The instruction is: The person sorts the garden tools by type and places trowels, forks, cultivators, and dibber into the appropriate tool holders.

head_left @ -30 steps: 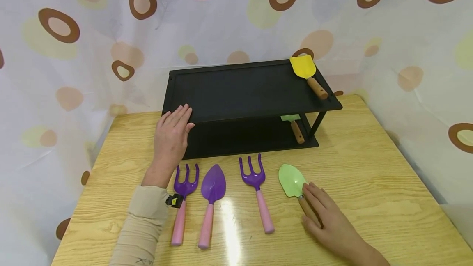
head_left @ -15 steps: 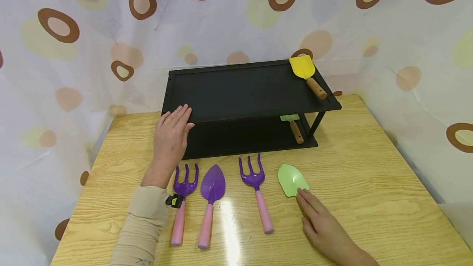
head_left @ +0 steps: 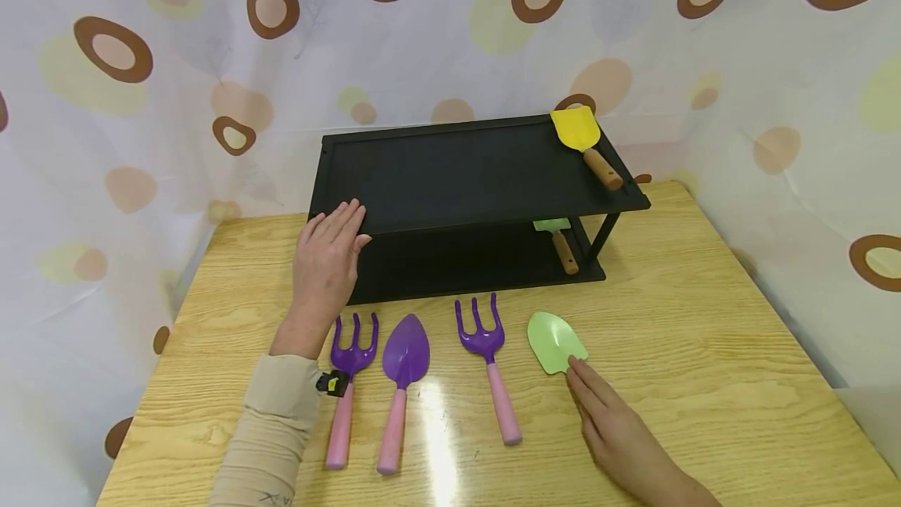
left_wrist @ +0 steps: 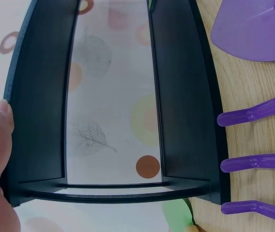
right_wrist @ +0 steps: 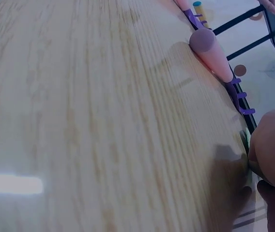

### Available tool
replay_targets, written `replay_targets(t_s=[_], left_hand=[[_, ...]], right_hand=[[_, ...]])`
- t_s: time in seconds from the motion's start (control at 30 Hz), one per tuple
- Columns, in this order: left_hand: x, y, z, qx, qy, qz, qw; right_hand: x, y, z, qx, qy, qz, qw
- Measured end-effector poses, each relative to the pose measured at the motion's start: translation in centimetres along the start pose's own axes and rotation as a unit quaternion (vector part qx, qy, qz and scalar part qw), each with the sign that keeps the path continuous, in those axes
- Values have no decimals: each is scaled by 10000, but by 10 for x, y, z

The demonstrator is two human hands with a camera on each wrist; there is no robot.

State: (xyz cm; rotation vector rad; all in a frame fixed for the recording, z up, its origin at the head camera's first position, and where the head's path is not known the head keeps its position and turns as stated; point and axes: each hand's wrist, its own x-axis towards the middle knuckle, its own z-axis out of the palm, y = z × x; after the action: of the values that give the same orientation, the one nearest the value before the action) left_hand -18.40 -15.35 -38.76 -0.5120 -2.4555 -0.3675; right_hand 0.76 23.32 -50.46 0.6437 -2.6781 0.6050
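My left hand point(head_left: 327, 264) rests on the front left corner of a black two-tier shelf rack point(head_left: 450, 178), fingers lying straight on the top board. My right hand point(head_left: 619, 429) grips a light green trowel point(head_left: 554, 341) by its wooden handle, fingertips close to the neck; the hand covers the handle in the head view. The trowel's blade lies over the table, pointing toward the rack. To its left are a purple hand fork point(head_left: 484, 339) with a pink handle, a purple trowel point(head_left: 407, 350) and another purple hand fork point(head_left: 354, 352), partly overlapped by my left wrist.
A yellow flat-bladed scoop point(head_left: 577, 128) with a wooden handle lies on the rack's top tier at the right. On the lower tier sits a green tool point(head_left: 563, 249) with a wooden handle. Patterned cloth point(head_left: 450, 37) hangs behind the wooden table point(head_left: 704, 319).
My right hand has shifted slightly left over the green trowel's handle, and its thumb has drawn in against it. The trowel's blade has moved a little left. My left hand has stayed still.
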Motion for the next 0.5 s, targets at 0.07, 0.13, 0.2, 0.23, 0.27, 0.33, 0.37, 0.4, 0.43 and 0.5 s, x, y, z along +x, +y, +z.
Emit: replay_targets(t_s=[0.07, 0.13, 0.2, 0.23, 0.27, 0.33, 0.37, 0.4, 0.43, 0.5], left_hand=[[0, 0, 0, 2, 17, 4, 10000], [0, 0, 0, 9, 24, 5, 10000], [0, 0, 0, 8, 28, 8, 10000], [1, 0, 0, 10, 31, 11, 10000], [0, 0, 0, 4, 37, 14, 10000], [0, 0, 0, 2, 44, 18, 10000], [0, 0, 0, -2, 48, 19, 10000], [0, 0, 0, 0, 46, 17, 10000], [0, 0, 0, 0, 41, 15, 10000], [0, 0, 0, -1, 25, 4, 10000]], right_hand=[[1, 0, -1, -20, 2, 72, 10000], [2, 1, -1, -37, 7, 126, 9999], [3, 1, -2, -49, 65, 157, 9998], [4, 1, -1, -49, 97, 155, 9998], [5, 1, -1, -46, 144, 145, 9998], [7, 2, 0, -41, 230, 127, 9996], [8, 2, 0, -40, 275, 110, 9996], [8, 2, 1, -32, 316, 95, 9995], [9, 3, 1, -21, 347, 78, 9994], [9, 3, 2, -14, 417, 33, 9991]])
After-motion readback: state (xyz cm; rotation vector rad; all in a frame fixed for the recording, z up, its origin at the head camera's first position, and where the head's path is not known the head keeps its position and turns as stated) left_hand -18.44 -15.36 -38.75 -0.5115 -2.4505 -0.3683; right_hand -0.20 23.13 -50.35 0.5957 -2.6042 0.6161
